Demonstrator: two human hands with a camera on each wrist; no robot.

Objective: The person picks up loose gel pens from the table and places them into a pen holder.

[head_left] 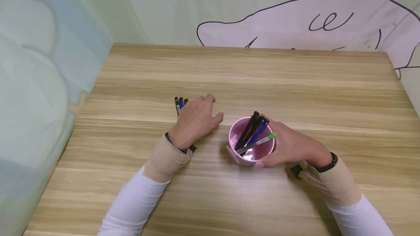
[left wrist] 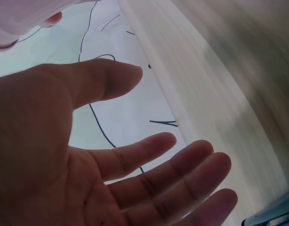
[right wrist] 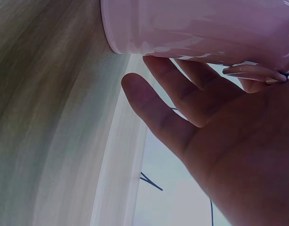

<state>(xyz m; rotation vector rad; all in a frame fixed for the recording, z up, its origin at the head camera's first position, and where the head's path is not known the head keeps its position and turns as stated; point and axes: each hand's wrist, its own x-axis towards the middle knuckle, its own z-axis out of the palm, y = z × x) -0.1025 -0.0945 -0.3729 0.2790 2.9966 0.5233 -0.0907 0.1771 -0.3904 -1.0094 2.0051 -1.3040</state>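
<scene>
A pink cup (head_left: 244, 161) stands on the wooden table with several pens (head_left: 252, 130) leaning in it, black ones, a blue one and one with a green end. My right hand (head_left: 288, 143) holds the cup from its right side, thumb near the front rim and fingers behind. In the right wrist view, fingertips (right wrist: 156, 61) meet the lower wall of the cup. My left hand (head_left: 197, 119) is left of the cup, fingers spread and slightly bent, with nothing in the palm. Three pens (head_left: 181, 102) lie on the table beyond it, partly hidden by the hand.
The wood-grain table (head_left: 249, 75) reaches back to a wall (head_left: 170, 14) with a cartoon line drawing. Another painted wall (head_left: 36, 94) runs along the left side. Each wrist wears a beige wrap with a black strap.
</scene>
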